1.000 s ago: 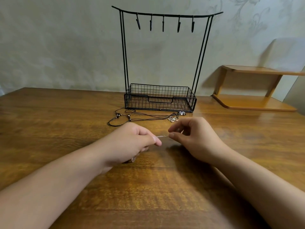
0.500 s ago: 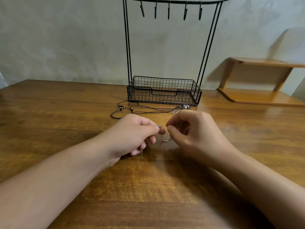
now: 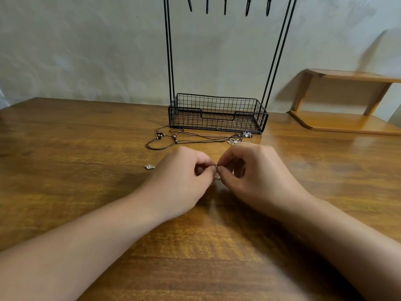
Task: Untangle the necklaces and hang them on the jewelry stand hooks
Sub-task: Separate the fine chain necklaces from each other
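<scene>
2 hands: left hand & right hand both pinch 1 silver chain just above tabletop. Dark cord necklaces lie tangled by jewelry stand; 5 hooks, all bare.

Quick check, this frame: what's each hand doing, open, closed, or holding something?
Left hand: closed, pinching the silver chain at its fingertips.
Right hand: closed, pinching the same silver chain right beside the left.

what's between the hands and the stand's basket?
Head view: black cord necklaces with beads and a flower pendant lie on the table between the hands and wire basket.
</scene>
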